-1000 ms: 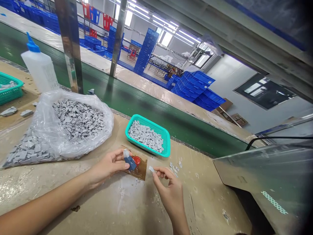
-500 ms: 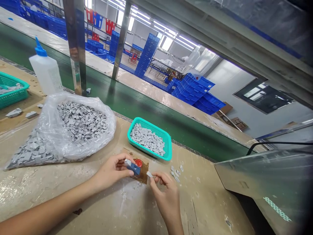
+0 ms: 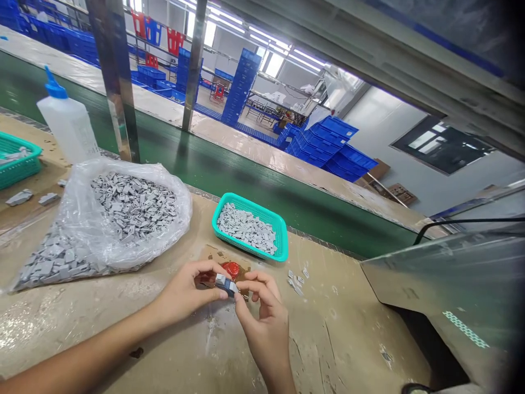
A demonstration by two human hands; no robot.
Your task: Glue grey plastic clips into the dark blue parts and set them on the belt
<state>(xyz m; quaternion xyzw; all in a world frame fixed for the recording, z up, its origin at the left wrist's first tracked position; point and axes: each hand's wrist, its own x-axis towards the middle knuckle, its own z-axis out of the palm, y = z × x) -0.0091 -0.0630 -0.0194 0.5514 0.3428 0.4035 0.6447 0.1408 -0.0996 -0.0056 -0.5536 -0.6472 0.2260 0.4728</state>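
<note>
Between thumb and fingers, my left hand (image 3: 194,287) grips a small dark blue block (image 3: 227,283) with a light grey piece on its left end. My right hand (image 3: 262,309) pinches a light grey plastic piece (image 3: 233,287) against the block's right end. Behind the hands, a red round spot (image 3: 231,269) lies on a brown stained patch (image 3: 241,274) of the table. Beyond that stands a turquoise basket (image 3: 282,241) of small grey pieces. Several loose grey pieces (image 3: 296,280) lie to the right of my right hand.
At left, an open clear plastic bag (image 3: 180,219) bulges with grey parts. Behind it stand a white bottle (image 3: 68,126) with a blue cap and another turquoise basket (image 3: 20,167). A green conveyor belt (image 3: 197,158) crosses beyond the table, with a metal post (image 3: 115,82) beside it.
My right hand has moved left and brought its grey piece onto the block. My left hand has turned the block. The view has shifted slightly.
</note>
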